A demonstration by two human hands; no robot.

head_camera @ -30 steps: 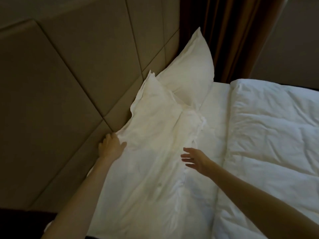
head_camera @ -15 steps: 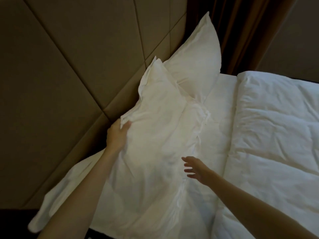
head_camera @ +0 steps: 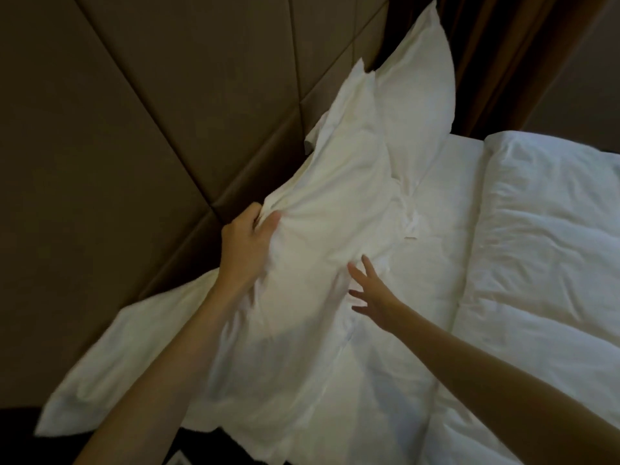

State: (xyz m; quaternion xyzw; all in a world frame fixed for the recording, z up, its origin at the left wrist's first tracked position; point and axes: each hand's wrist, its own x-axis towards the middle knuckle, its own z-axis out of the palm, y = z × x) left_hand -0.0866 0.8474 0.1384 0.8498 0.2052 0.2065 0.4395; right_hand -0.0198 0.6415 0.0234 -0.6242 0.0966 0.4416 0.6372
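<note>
The left hand (head_camera: 250, 236) grips the left edge of a white pillow (head_camera: 328, 196). Its fingers are curled behind the cloth and the thumb is pressed on the front, so the fabric bunches into creases there. The right hand (head_camera: 372, 293) is open, with straight fingers spread wide and the fingertips at the pillow's right side. I cannot tell whether they press on it or only brush it.

The pillow is tilted up off the bed, its far corner pointing toward the padded headboard (head_camera: 134, 129) and its near end sagging toward the person. Just beyond it a second pillow (head_camera: 416, 82) stands propped against the headboard, and the two overlap at their facing edges. Below the left forearm, more white bedding (head_camera: 117, 364) lies along the foot of the headboard, reaching the near left.

To the right a strip of bare sheet (head_camera: 449, 196) shows, and beside it is a rumpled white duvet (head_camera: 553, 246) with its folded edge toward the pillows. A brown curtain (head_camera: 496, 45) hangs at the far side, behind the second pillow.
</note>
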